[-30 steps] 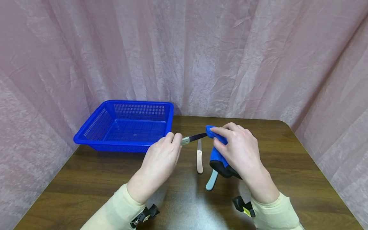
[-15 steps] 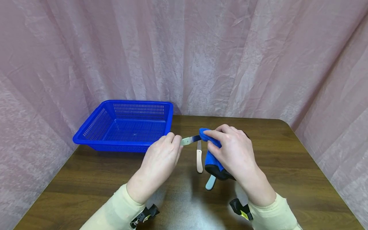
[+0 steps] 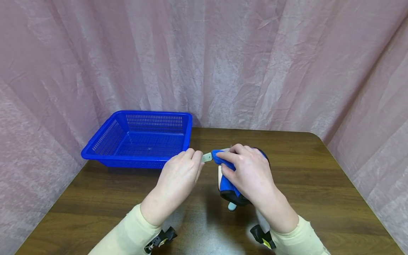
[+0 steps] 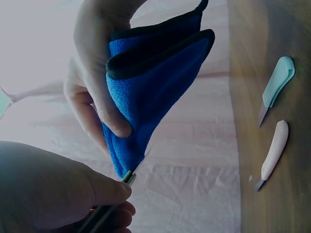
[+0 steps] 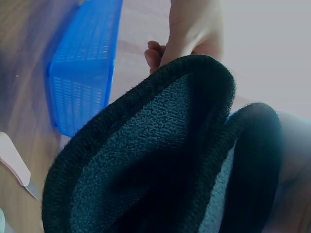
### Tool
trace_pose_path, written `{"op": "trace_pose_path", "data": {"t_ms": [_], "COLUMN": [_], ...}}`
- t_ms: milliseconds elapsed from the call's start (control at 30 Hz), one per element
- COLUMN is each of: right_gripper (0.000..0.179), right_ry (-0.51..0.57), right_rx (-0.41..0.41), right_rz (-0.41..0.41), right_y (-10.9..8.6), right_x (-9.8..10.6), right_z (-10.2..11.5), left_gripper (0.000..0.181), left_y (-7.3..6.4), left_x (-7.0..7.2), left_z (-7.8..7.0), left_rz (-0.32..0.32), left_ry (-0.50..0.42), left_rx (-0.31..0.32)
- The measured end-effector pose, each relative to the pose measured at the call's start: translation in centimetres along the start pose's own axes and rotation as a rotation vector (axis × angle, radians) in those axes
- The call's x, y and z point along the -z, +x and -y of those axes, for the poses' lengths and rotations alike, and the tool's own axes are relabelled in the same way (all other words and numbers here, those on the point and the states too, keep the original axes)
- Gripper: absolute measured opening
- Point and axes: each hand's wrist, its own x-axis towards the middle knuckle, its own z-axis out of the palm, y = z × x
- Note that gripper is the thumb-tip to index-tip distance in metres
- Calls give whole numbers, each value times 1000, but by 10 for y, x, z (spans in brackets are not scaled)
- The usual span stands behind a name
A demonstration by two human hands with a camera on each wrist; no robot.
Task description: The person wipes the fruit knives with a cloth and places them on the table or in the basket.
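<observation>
My left hand (image 3: pixel 180 175) grips the pale green handle of a folding knife (image 3: pixel 207 157), held up over the table. My right hand (image 3: pixel 250 170) pinches a folded blue cloth (image 3: pixel 227 184) with black edging around the knife's blade. The cloth reaches the handle end, so the blade is almost wholly covered; a sliver of it shows in the left wrist view. Below the cloth, on the table, lie a cream-handled knife (image 4: pixel 276 150) and a light-blue-handled knife (image 4: pixel 279 82). In the head view both are mostly hidden by the cloth.
A blue plastic basket (image 3: pixel 127 162) with slotted walls stands at the back left of the brown wooden table (image 3: pixel 306 170). Pink curtains (image 3: pixel 223 63) hang behind and beside the table. A small black camera is strapped at each wrist.
My right hand has moved left and slightly down with the cloth, sliding it along the blade up to the handle. My left hand and the knife have stayed nearly still.
</observation>
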Motion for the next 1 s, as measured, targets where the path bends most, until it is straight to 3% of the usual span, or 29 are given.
{"op": "trace_pose_path", "data": {"t_ms": [1000], "right_gripper": [29], "right_ry": [-8], "right_rx": [-52], "right_rz": [10], "right_y": [3], "right_x": [0], "right_z": [-11], "left_gripper": [23], "left_y": [1], "left_x": [0], "left_z": [0], "left_rz": [-12], "left_ry": [9], "left_rx": [0]}}
